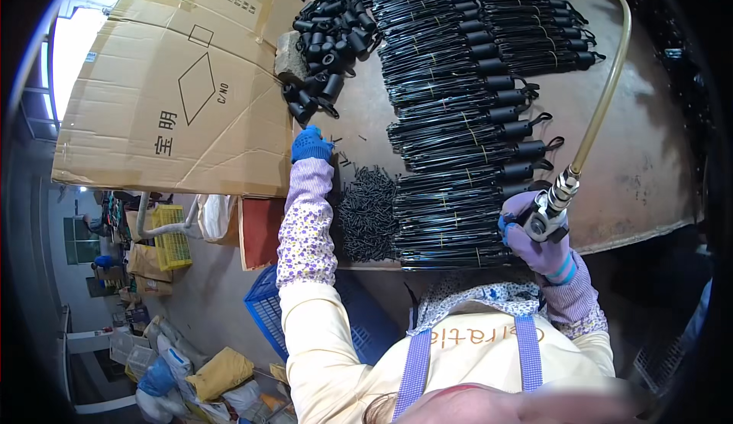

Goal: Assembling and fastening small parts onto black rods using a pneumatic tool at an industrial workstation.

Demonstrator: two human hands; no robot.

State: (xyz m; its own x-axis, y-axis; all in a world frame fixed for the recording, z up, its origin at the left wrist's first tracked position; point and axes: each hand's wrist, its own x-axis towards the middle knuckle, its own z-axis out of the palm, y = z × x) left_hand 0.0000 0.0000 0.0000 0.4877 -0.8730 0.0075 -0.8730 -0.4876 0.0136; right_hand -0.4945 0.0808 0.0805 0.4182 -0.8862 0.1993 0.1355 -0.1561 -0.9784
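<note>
Black print (165, 134) marks the cardboard box (248, 118); orange lettering (482, 338) crosses the cream shirt (469, 363).

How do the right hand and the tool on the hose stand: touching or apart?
Touching. The head view shows the gloved right hand closed around the tool, its metal body resting against the glove.

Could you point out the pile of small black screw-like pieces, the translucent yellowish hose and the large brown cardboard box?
Pile of small black screw-like pieces (368, 218), head view: its middle.
Translucent yellowish hose (609, 82), head view: its straighter lower stretch.
Large brown cardboard box (172, 80), head view: its printed side.
</note>
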